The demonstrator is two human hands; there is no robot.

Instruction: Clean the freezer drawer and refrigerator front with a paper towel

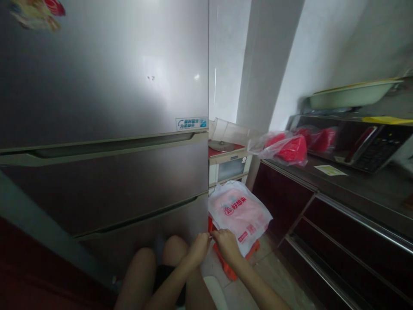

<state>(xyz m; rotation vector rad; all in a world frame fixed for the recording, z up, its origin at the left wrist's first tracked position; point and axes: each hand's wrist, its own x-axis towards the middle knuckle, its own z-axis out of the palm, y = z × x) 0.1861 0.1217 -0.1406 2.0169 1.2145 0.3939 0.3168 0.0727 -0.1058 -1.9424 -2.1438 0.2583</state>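
Note:
My left hand and my right hand meet low in the frame, fingers pinched together on a thin edge at the near side of a white plastic bag with red print. The bag lies on top of a red-orange crate on the floor. What exactly the fingers hold is too small to make out; it looks like the bag's rim. My bare knees are just left of the hands, in front of the fridge's bottom drawer.
A tall silver fridge fills the left. Dark cabinets with a countertop run along the right, carrying a bag of red items, a microwave and a basin above. A small white unit stands behind.

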